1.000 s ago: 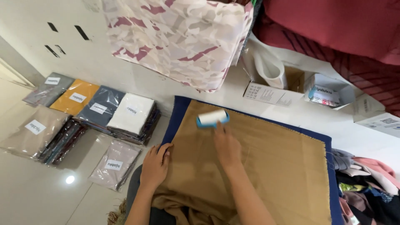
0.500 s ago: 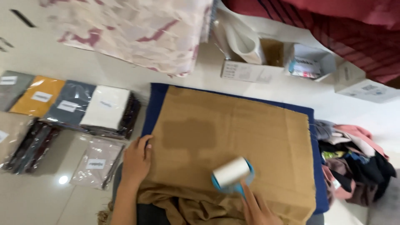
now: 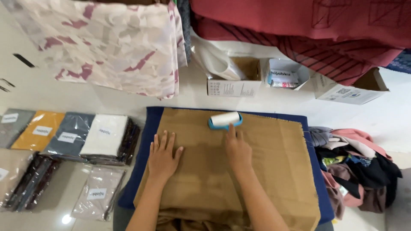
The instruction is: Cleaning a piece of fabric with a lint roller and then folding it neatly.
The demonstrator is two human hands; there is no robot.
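Step in hand, by appearance: lint-rolling the brown cloth (image 3: 265,171) on the blue mat (image 3: 147,128). The left hand (image 3: 162,156) lies flat and open, pinning it. The right hand (image 3: 236,149) grasps the lint roller (image 3: 224,120) near the far edge; the next stroke needs even pressure.

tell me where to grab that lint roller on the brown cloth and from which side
Take the lint roller by its blue handle, which runs from the drum toward the right hand, coming from the near side. The white drum lies crosswise at the far edge of the brown cloth, and its surface is probably sticky. The left hand lies flat on the cloth.
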